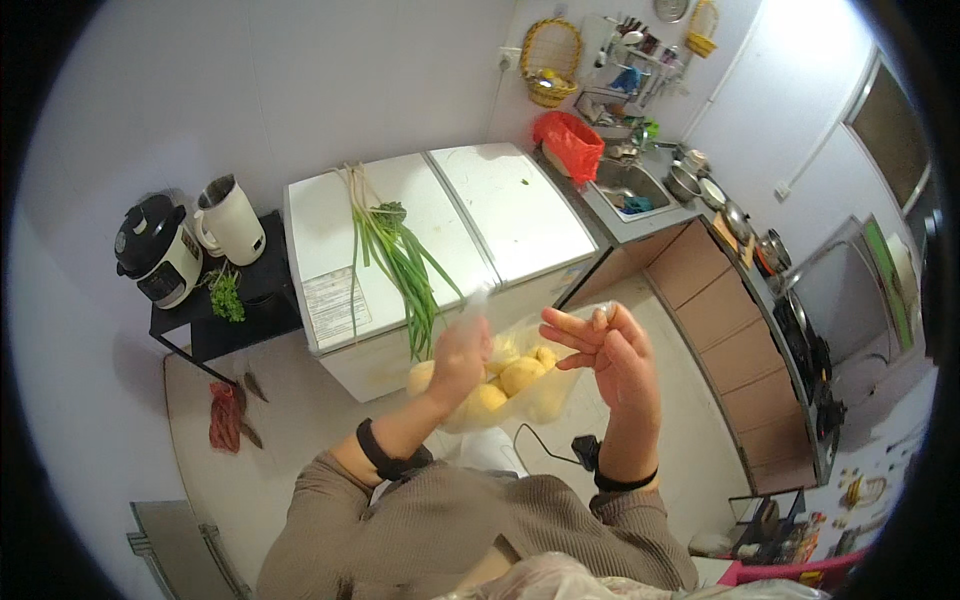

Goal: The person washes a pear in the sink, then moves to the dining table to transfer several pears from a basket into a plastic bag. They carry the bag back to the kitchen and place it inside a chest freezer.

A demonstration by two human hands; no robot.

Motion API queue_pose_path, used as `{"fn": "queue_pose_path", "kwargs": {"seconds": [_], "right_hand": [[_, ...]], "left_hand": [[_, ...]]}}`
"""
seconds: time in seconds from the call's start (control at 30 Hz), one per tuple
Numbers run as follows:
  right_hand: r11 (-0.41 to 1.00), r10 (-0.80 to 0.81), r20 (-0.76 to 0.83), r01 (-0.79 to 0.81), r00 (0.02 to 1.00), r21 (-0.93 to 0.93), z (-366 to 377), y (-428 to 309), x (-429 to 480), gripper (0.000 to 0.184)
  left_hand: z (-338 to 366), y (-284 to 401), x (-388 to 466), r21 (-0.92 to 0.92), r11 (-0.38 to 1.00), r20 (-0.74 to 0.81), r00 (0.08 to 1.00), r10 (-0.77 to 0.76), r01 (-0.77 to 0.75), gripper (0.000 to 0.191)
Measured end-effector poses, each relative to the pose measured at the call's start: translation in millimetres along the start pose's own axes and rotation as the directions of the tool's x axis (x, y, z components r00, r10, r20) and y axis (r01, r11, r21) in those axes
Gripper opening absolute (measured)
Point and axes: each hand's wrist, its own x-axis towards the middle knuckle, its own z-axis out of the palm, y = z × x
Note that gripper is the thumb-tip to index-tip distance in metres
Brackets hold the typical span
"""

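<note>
A clear plastic bag (547, 397) of yellow, potato-like produce (521, 375) hangs in front of my body. My left hand (459, 356) is closed on the bag's gathered top at its left side, slightly blurred. My right hand (611, 345) is raised at the bag's right edge, thumb and index finger bent together near a thin bit of plastic, the other fingers spread; whether it grips the plastic is unclear. Beyond the hands, long green onions (397, 262) and a leafy green bunch (389, 216) lie on the white chest freezer (517, 210).
A black stand (262, 319) at left holds a pressure cooker (157, 251), a pitcher-like appliance (229, 217) and green herbs (226, 296). A red bag (570, 146) stands beside the sink (634, 187). Pans line the right counter. A red net bag (225, 420) lies on the floor.
</note>
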Motion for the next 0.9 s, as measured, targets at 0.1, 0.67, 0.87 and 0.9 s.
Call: {"fn": "queue_pose_path", "kwargs": {"seconds": [0.1,0.67,0.87,0.9], "right_hand": [[0.993,0.067,0.148,-0.08,0.987,0.089,-43,8,69,0.012],[0.9,0.428,0.587,-0.267,0.688,-0.344,-178,67,383,0.033],[0.894,0.425,0.621,-0.201,0.658,-0.399,-171,92,415,0.031],[0.894,0.418,0.636,-0.17,0.649,-0.414,-168,98,419,0.031]], "left_hand": [[12,-14,56,-0.278,0.96,-0.145,0.986,-0.085,0.042,0.029],[42,-72,311,0.098,0.965,-0.133,0.964,-0.231,0.245,0.064],[51,-89,348,0.213,0.963,-0.302,0.949,-0.094,0.163,0.041],[50,-91,352,0.236,0.96,-0.285,0.955,-0.079,0.15,0.033]]}}
